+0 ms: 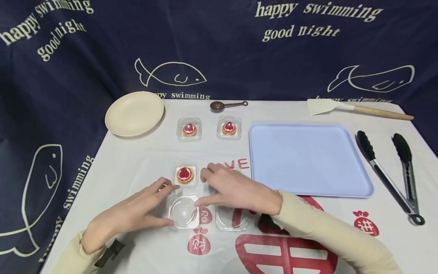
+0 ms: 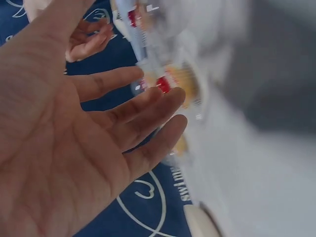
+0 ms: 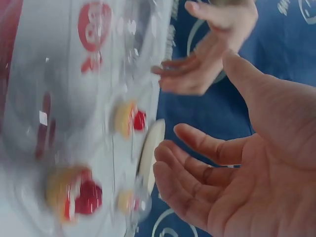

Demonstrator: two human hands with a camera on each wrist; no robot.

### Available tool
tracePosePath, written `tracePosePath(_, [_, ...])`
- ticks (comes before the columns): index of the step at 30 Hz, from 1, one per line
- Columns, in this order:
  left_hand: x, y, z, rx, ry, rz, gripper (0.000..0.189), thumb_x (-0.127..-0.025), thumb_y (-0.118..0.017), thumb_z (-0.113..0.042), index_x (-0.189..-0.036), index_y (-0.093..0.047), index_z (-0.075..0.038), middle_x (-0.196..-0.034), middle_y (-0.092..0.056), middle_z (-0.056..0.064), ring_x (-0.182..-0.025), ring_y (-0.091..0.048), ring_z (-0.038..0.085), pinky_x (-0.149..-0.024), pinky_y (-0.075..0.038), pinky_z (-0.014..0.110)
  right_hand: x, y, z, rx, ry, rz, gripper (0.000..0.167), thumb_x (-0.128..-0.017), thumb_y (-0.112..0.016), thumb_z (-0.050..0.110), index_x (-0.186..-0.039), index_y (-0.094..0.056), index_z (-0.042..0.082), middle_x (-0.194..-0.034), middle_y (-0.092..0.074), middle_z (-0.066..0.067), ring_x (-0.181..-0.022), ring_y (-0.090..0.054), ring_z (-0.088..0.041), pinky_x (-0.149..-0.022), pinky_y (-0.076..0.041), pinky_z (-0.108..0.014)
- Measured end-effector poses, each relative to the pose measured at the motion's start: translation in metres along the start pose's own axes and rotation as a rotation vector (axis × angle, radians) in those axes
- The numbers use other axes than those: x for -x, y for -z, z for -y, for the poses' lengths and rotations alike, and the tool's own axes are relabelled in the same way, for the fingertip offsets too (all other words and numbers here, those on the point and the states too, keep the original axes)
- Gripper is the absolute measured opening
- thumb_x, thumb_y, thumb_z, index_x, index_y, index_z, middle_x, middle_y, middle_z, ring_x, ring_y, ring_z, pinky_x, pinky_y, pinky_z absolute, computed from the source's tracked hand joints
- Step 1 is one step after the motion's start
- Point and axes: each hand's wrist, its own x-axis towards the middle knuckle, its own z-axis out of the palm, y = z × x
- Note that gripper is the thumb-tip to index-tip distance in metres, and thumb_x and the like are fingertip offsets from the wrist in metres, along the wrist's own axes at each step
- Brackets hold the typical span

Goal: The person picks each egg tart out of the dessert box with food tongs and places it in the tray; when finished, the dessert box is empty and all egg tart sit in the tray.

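Both hands are over small clear plastic boxes, fingers relaxed and nothing gripped. An empty clear piece (image 1: 184, 215) lies between them, the left hand's (image 1: 135, 213) thumb right at its left edge and the right hand's (image 1: 236, 188) thumb at its upper right corner. Just beyond it, a berry tart (image 1: 185, 175) sits in its own box base, close to the left index fingertip. Another empty clear piece (image 1: 232, 222) lies partly under the right hand. The right wrist view shows a further tart (image 3: 76, 197), mostly hidden behind the right hand in the head view.
Two boxed tarts, one left (image 1: 189, 130) and one right (image 1: 229, 128), stand farther back. Behind them lies a brown measuring spoon (image 1: 219, 106). A cream plate (image 1: 135, 114) is at back left. To the right are a blue tray (image 1: 308, 160), black-tipped tongs (image 1: 386, 175) and a white spatula (image 1: 321, 106).
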Motion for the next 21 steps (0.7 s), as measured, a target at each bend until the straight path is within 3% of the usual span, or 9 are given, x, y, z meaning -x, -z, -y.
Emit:
tracePosePath(4, [-0.012, 0.012, -0.004, -0.082, -0.072, -0.106, 0.053, -0.085, -0.076, -0.034, -0.124, -0.057, -0.004, -0.117, -0.052, 0.004, -0.101, -0.054, 0.014, -0.087, -0.052, 0.035, 0.004, 0.018, -0.02, -0.074, -0.029, -0.068, 0.041, -0.087, -0.07, 0.049, -0.096, -0.061, 0.01, -0.088, -0.055, -0.002, -0.074, -0.048, -0.012, -0.063, -0.046, -0.025])
tracePosePath(8, [-0.038, 0.022, -0.007, -0.062, -0.076, -0.161, 0.055, -0.089, -0.072, -0.029, -0.13, -0.053, 0.002, -0.123, -0.051, 0.01, -0.106, -0.054, 0.019, -0.092, -0.051, 0.037, 0.002, 0.036, -0.046, -0.148, -0.05, -0.163, 0.03, -0.088, -0.072, 0.038, -0.082, -0.06, 0.011, -0.078, -0.056, -0.001, -0.069, -0.048, -0.013, -0.06, -0.044, -0.027])
tracePosePath(11, [-0.062, 0.028, -0.006, 0.015, -0.028, -0.161, 0.06, -0.092, -0.069, -0.027, -0.138, -0.045, 0.004, -0.132, -0.047, 0.015, -0.118, -0.05, 0.025, -0.102, -0.046, 0.041, -0.003, 0.045, -0.069, -0.2, -0.072, -0.234, 0.027, -0.089, -0.072, 0.031, -0.078, -0.059, 0.01, -0.073, -0.056, -0.001, -0.067, -0.049, -0.015, -0.059, -0.043, -0.028])
tracePosePath(15, [-0.093, 0.031, -0.002, 0.088, 0.042, -0.171, 0.068, -0.093, -0.067, -0.026, -0.144, -0.036, 0.007, -0.145, -0.038, 0.025, -0.139, -0.032, 0.036, -0.116, -0.029, 0.05, -0.012, 0.051, -0.099, -0.236, -0.156, -0.301, 0.024, -0.091, -0.068, 0.029, -0.082, -0.06, 0.009, -0.079, -0.058, -0.003, -0.076, -0.054, -0.018, -0.069, -0.045, -0.029])
tracePosePath(18, [-0.118, 0.031, 0.002, 0.121, 0.081, -0.179, 0.073, -0.093, -0.066, -0.025, -0.146, -0.03, 0.01, -0.148, -0.034, 0.03, -0.141, -0.027, 0.04, -0.117, -0.024, 0.052, -0.019, 0.053, -0.116, -0.25, -0.217, -0.324, 0.024, -0.093, -0.066, 0.029, -0.086, -0.062, 0.007, -0.085, -0.062, -0.006, -0.083, -0.056, -0.02, -0.075, -0.045, -0.03])
tracePosePath(21, [-0.144, 0.028, 0.006, 0.134, 0.131, -0.17, 0.078, -0.092, -0.067, -0.023, -0.147, -0.024, 0.012, -0.146, -0.036, 0.03, -0.139, -0.032, 0.04, -0.117, -0.026, 0.049, -0.025, 0.055, -0.127, -0.255, -0.256, -0.332, 0.025, -0.094, -0.065, 0.029, -0.093, -0.062, 0.004, -0.09, -0.061, -0.009, -0.086, -0.055, -0.022, -0.075, -0.044, -0.032])
